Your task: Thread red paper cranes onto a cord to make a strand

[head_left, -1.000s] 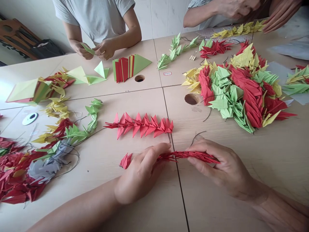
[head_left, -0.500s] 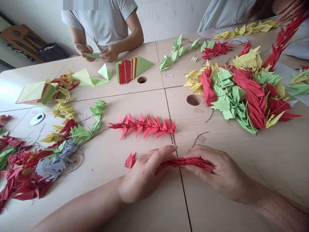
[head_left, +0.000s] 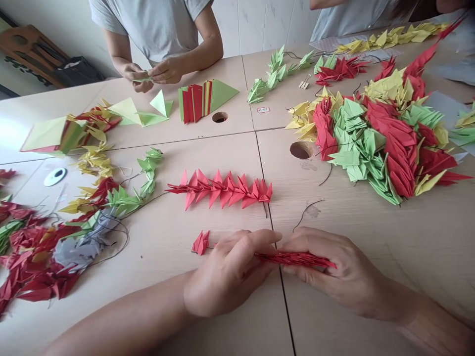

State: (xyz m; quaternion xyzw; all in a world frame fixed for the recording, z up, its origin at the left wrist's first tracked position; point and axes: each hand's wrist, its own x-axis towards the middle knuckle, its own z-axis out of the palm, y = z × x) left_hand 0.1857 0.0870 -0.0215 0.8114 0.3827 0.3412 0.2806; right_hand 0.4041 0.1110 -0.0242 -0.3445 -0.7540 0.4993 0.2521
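My left hand [head_left: 226,272] and my right hand [head_left: 330,269] meet near the table's front edge, both closed on a tightly packed strand of red folded paper cranes [head_left: 297,258] held flat between them. One loose red crane [head_left: 201,243] on the same string lies just left of my left hand. A finished red crane strand [head_left: 222,189] lies on the table just beyond my hands. A thin dark thread [head_left: 306,210] curls on the table above my right hand.
A big heap of red, green and yellow cranes [head_left: 378,143] fills the right. Mixed strands [head_left: 48,242] lie at left. Folded paper stack [head_left: 200,101] and round table holes [head_left: 301,150] sit mid-table. A person's hands [head_left: 156,74] fold green paper opposite; another person is at the far right.
My hands have drawn closer together, pressing the red strand shorter. The view shifted slightly. At the far right a red strand has been lifted above the heap.
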